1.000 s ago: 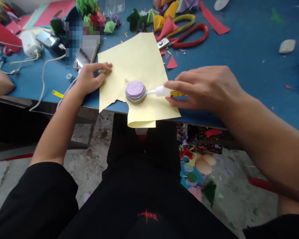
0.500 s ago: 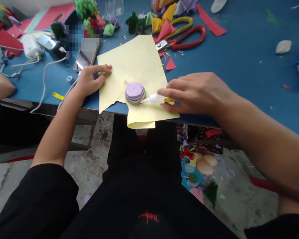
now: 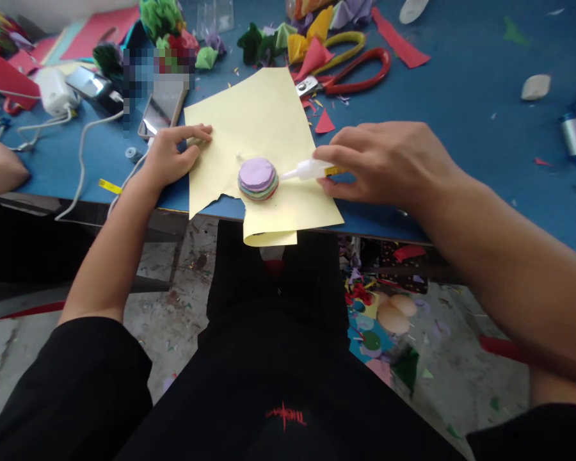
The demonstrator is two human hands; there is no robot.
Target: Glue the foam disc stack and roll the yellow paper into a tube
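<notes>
A sheet of pale yellow paper [image 3: 249, 115] with a torn notch and a curled front flap lies at the table's near edge. On it sits a stack of round paper pieces [image 3: 258, 176], lilac on top with greenish and reddish layers beneath. My right hand [image 3: 388, 160] is closed around a glue bottle [image 3: 312, 169] with a white pointed nozzle and a bit of yellow label; the rest is hidden in the palm. The nozzle tip points left at the stack's right side. My left hand [image 3: 175, 153] rests open, fingers stretched over the paper's left edge.
Red-and-yellow-handled scissors [image 3: 355, 70] lie beyond the paper, among crumpled coloured paper. A phone [image 3: 163, 105], a white charger [image 3: 56, 89] and cables are to the left. Another person's arm [image 3: 0, 163] rests at the far left. Paper scraps litter the floor.
My right hand has lifted slightly up and to the right with the glue bottle, drawing its nozzle back from the stack's lower edge. My left hand stays on the paper.
</notes>
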